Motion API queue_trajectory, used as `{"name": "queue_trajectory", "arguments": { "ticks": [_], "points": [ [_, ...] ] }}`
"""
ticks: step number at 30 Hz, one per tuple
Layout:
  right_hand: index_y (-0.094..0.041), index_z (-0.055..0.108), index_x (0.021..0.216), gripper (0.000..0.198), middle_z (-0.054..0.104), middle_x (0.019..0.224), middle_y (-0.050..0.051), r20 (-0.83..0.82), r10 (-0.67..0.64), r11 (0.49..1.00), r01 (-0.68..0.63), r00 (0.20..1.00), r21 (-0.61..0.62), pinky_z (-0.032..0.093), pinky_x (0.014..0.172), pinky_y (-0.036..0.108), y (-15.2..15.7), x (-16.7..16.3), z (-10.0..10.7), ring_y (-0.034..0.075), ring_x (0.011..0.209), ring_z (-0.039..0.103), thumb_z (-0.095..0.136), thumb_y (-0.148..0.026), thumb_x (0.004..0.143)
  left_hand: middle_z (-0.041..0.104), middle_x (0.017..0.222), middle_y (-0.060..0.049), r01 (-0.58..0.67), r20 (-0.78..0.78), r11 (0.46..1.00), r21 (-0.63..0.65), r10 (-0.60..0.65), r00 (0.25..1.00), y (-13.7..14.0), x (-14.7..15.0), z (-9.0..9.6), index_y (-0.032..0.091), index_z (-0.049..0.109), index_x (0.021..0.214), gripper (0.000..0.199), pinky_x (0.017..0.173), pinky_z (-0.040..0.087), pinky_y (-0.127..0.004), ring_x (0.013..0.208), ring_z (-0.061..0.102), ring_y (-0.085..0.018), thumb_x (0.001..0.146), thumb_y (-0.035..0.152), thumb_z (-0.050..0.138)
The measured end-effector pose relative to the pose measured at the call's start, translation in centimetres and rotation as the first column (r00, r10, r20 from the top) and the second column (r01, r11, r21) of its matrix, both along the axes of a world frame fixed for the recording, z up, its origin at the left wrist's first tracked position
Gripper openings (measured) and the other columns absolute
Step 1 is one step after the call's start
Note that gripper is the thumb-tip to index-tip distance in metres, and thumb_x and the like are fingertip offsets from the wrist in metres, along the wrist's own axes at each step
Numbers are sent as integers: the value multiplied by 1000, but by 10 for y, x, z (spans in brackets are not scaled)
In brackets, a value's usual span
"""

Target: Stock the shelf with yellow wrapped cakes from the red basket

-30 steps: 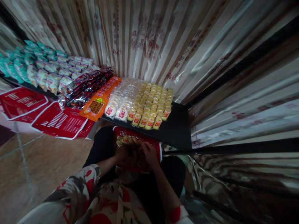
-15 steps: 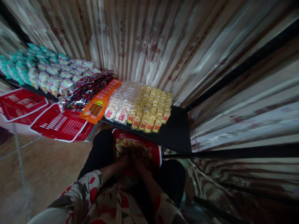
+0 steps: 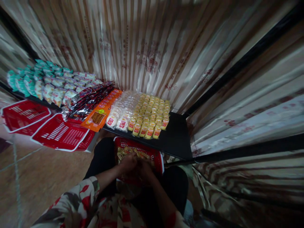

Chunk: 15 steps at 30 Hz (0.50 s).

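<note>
A red plastic basket (image 3: 158, 155) rests on my lap, holding shiny gold-wrapped snack packets (image 3: 123, 151). My left hand (image 3: 127, 163) and my right hand (image 3: 145, 169) are pressed close together inside the basket, on top of the packets. Both look closed around packets, but the dim light and blur hide the fingers. Just beyond the basket is a black shelf (image 3: 177, 139) with rows of small yellow packets (image 3: 152, 114).
Left of the yellow packets lie clear-wrapped white rounds (image 3: 120, 117), orange packets (image 3: 99, 112), dark red packets (image 3: 87, 96) and teal-and-white bags (image 3: 35, 84). Two empty red baskets (image 3: 59, 134) sit on the floor at left. A striped curtain (image 3: 152, 44) hangs behind the shelves.
My two hands have drawn together in the basket; a second ago they were apart. The view has tipped slightly, so the shelf sits lower in the picture.
</note>
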State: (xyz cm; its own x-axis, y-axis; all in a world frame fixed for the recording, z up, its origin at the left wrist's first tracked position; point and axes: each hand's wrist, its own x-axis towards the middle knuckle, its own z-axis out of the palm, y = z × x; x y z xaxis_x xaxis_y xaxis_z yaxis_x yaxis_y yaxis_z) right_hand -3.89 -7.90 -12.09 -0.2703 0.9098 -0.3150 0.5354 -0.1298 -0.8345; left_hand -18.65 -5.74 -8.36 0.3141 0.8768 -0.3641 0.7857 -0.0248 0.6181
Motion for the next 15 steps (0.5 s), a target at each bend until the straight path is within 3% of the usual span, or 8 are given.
{"name": "queue_trajectory", "arguments": {
  "ticks": [5,10,15],
  "points": [
    [-21,61,97,28,68,96,4,-170,-84,996,84,982,-8,49,83,36,0,22,26,21,90,63,54,-21,70,62,114,-4,-1,156,997,83,-12,988,4,14,28,21,54,116,43,97,40,-30,111,53,-19,74,18,50],
    [-21,62,95,36,69,86,5,-383,-153,988,135,911,-75,51,75,37,4,41,53,21,78,65,65,-42,66,61,113,-6,-7,199,987,163,-26,980,10,35,54,18,57,113,40,98,39,-28,108,53,-19,75,16,47],
    [-20,64,90,45,69,78,3,-382,-259,965,250,887,-75,51,74,34,10,56,76,19,74,65,71,-50,57,59,112,-8,-28,241,971,236,-30,970,18,55,72,14,54,118,43,94,42,-29,105,54,-19,76,19,48]
  ]
}}
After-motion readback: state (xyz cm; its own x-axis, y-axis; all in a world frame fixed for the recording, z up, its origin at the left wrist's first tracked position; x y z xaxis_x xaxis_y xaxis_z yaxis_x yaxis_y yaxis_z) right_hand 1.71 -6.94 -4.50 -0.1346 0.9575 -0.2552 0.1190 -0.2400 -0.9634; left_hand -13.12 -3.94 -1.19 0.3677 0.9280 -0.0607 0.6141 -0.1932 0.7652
